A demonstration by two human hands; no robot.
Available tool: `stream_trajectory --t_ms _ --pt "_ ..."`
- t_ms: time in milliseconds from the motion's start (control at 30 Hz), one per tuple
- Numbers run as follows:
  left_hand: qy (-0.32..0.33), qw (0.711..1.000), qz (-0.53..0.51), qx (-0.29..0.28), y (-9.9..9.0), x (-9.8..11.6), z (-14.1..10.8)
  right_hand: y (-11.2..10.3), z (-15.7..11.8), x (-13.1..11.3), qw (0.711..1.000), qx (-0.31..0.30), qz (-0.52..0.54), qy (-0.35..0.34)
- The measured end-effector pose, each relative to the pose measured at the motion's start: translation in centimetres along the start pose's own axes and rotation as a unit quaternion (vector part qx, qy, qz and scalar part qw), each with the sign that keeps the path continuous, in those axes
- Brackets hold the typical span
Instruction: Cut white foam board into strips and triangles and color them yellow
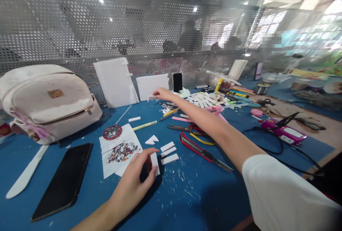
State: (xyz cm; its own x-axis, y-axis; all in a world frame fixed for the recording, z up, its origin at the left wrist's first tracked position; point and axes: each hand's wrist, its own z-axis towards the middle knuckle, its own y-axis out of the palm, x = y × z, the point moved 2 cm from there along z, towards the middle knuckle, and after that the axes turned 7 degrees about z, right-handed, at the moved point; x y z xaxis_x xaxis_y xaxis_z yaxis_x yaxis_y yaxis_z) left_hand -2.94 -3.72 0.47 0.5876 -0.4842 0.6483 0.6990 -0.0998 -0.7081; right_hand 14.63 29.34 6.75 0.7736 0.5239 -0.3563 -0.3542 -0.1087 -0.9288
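Observation:
Between its thumb and index finger, my left hand (139,174) holds a small white rectangular piece (154,163) on edge above the blue table (187,202). Several white strips (168,152) lie just right of it, and a white notched piece (152,140) lies beyond. My right hand (162,94) reaches far forward and pinches another small white piece (152,98), near a white board (153,85) leaning at the back. To the left of my left hand, colourful beads (123,152) are spread on white paper (106,167), with a round red-rimmed dish (112,132).
A pale backpack (50,99), a black phone (64,181) and a white plastic knife (26,174) are on the left. Scissors (181,128), a red cutter (203,151), a pink glue gun (215,109), white scraps (205,99) and a purple tool (284,131) with a cable lie rightward.

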Motion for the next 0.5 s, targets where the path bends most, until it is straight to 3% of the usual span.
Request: stream_trajectory --t_ms 267,500 --pt "-0.002 1.0 0.003 0.004 -0.1 0.0 0.1 1.4 1.4 -0.5 0.998 0.05 0.033 -0.03" --pt "-0.005 1.0 -0.005 0.001 -0.1 0.1 0.2 2.1 3.1 -0.1 0.988 0.084 0.133 0.01"
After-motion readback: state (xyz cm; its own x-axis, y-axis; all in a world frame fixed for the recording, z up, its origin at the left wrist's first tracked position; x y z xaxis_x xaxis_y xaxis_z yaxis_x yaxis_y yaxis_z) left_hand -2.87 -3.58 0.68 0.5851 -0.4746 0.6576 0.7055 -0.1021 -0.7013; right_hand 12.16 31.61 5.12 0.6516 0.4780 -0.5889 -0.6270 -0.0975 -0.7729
